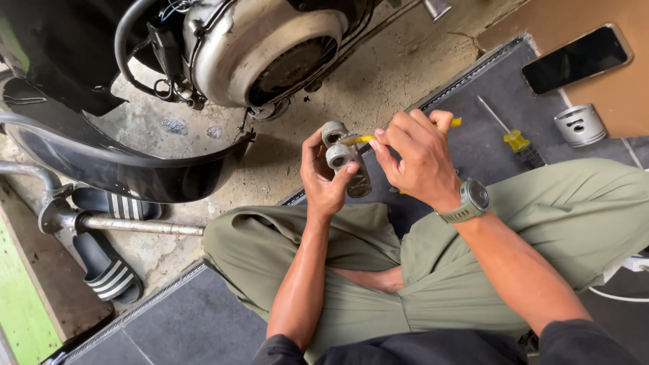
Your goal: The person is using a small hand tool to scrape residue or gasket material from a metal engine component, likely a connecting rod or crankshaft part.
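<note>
My left hand (323,177) grips a small grey metal part (346,161) with round bosses, held upright in front of my knees. My right hand (414,157), with a grey watch on its wrist, pinches a thin yellow stick-like tool (358,139) whose tip rests against the top of the metal part. The tool's other end shows past my fingers at the right. I sit cross-legged in olive trousers on a dark mat.
A scooter engine casing (263,47) and black bodywork (115,169) stand at the upper left. A yellow-handled screwdriver (515,138), a metal piston (580,124) and a phone (576,58) lie at the upper right. Black striped sandals (108,267) and an exhaust pipe (135,224) lie left.
</note>
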